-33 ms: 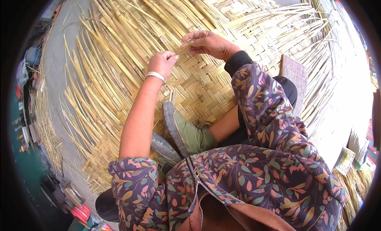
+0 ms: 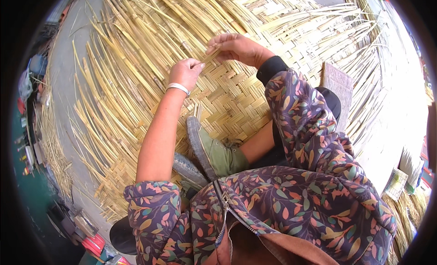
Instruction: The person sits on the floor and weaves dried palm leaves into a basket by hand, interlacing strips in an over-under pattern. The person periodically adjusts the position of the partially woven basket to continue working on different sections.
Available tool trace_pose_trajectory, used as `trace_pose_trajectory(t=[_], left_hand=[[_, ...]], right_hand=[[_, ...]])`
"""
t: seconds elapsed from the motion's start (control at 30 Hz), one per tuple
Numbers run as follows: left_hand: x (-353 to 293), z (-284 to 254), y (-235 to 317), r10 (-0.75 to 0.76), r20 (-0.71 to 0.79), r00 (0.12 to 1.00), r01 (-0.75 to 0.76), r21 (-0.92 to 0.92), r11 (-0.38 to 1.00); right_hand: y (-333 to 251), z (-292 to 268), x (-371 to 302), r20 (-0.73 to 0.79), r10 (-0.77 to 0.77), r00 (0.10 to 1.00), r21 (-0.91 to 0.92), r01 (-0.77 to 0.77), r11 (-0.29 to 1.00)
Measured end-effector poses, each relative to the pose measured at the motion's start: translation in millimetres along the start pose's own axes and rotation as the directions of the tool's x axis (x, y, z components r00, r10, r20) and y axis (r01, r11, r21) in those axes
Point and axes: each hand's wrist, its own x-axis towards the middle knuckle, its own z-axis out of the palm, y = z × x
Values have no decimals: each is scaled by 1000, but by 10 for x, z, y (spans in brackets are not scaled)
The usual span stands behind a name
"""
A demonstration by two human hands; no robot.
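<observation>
A large mat point(image 2: 236, 99) of pale yellow split reeds, woven in a twill pattern, lies in front of me. Long unwoven reed strips point(image 2: 132, 51) fan out from its left and far sides. Over the border between weave and loose strips, my left hand point(image 2: 184, 73) is closed in a pinch on a reed strip point(image 2: 210, 57). That strip runs up toward my right hand point(image 2: 234, 48), whose thumb and fingers curl round its other end. The right fingertips are slightly blurred. Both hands are just above the mat, a short gap apart.
My green shoe point(image 2: 216, 149) rests on the mat's near part. A wooden board point(image 2: 337, 89) lies at the right, by my knee. Further loose strips point(image 2: 364, 60) spread along the right side. Straw point(image 2: 52, 142) and assorted clutter line the left edge; a straw bundle point(image 2: 405, 219) lies lower right.
My right hand has shifted very slightly up and left, its fingers moving a little. The left hand stays almost in place, still pinching the strip.
</observation>
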Motion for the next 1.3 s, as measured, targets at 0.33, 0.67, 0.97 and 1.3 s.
trace_pose_trajectory(t=[0.33, 0.67, 0.97, 1.3], left_hand=[[-67, 309, -53, -182, -455, 872, 70, -253, 965], [-145, 306, -28, -352, -425, 834, 48, -579, 814], [-120, 341, -96, -382, -402, 832, 58, -622, 781], [-45, 412, -129, -363, -423, 830, 96, -533, 840]], right_hand=[[-104, 141, 672, -121, 73, 990, -306, -108, 946], [-220, 263, 946, -186, 240, 953, -724, -298, 622], [-188, 190, 717, -13, 163, 986, -437, -153, 886], [-61, 120, 698, -153, 7, 988, -514, -86, 854]])
